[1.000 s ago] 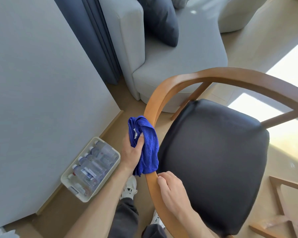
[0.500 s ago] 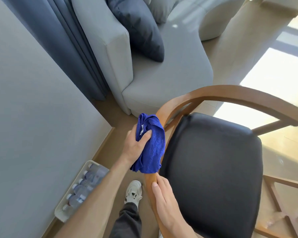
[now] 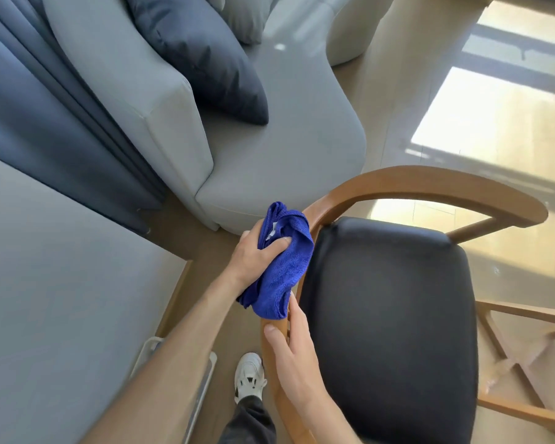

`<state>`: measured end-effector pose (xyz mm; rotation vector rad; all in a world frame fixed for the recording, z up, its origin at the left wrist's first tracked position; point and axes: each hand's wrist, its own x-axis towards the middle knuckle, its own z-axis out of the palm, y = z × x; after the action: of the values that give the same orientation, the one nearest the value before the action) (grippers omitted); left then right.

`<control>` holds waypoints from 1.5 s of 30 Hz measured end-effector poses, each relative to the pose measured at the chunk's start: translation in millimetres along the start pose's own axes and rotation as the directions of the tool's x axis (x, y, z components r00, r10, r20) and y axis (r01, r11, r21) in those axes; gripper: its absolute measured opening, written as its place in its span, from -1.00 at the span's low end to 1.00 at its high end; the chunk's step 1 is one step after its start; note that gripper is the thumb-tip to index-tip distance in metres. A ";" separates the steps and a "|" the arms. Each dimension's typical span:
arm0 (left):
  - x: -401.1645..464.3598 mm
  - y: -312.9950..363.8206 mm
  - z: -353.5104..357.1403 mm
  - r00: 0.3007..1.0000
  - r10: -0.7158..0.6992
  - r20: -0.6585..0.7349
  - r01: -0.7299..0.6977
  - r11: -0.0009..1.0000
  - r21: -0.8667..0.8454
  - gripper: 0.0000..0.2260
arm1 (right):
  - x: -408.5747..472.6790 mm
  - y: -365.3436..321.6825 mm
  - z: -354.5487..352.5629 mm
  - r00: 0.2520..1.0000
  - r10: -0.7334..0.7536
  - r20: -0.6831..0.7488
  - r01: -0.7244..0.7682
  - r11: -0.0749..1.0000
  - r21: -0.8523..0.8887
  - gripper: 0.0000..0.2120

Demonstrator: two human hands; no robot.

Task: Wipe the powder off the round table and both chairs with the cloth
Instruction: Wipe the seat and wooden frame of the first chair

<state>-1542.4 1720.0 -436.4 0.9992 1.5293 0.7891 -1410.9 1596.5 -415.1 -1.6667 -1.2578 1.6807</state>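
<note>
A: Hands?
B: Right hand point(image 3: 297, 357) at 6 o'clock, curled round the wooden rail point(image 3: 271, 334) of the chair point(image 3: 388, 315) – thumb on the outer face, fingers on the inner side. Left hand point(image 3: 257, 259) just above it, near centre, gripping the blue cloth point(image 3: 284, 270), thumb pressed into the folds.
A: Cloth position?
B: Bunched over the rail on the chair's 9 o'clock side, touching the wood, its lower edge just above the right hand's fingertips. Black seat pad point(image 3: 388, 331) directly right of both hands.
A: Surroundings?
B: White shoe point(image 3: 249, 379) on the floor at 6, beside the rail. Second wooden frame point(image 3: 526, 363) at 4 – can't tell what it belongs to. Grey sofa point(image 3: 269, 149) at 12 with a dark cushion point(image 3: 202, 56), curtain point(image 3: 55, 123) at 10.
</note>
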 end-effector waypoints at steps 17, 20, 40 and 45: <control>42.2 42.4 6.4 0.981 -0.077 0.181 0.045 0.984 0.172 -0.59 | 46.4 -47.6 -21.3 0.988 0.147 -0.039 -0.150 0.985 -0.087 -0.31; 49.3 44.8 8.4 0.976 -0.083 0.204 0.046 0.983 0.178 -0.59 | 45.8 -49.4 -25.6 0.992 0.122 -0.011 -0.123 0.984 -0.131 -0.29; 199.8 112.8 109.8 0.873 -0.071 0.482 -0.166 0.887 0.431 -0.60 | 115.3 -58.9 -82.4 0.955 0.278 0.104 -0.280 0.960 0.006 -0.60; 224.0 137.1 145.0 0.824 -0.030 0.566 -0.305 0.819 0.487 -0.73 | 139.8 -64.9 -112.6 0.956 0.280 -0.084 -0.239 0.915 0.326 -0.67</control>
<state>-1386.9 1976.6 -436.2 1.6361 1.1801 0.0829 -1344.7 1775.5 -418.2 -1.7674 -0.6865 1.7795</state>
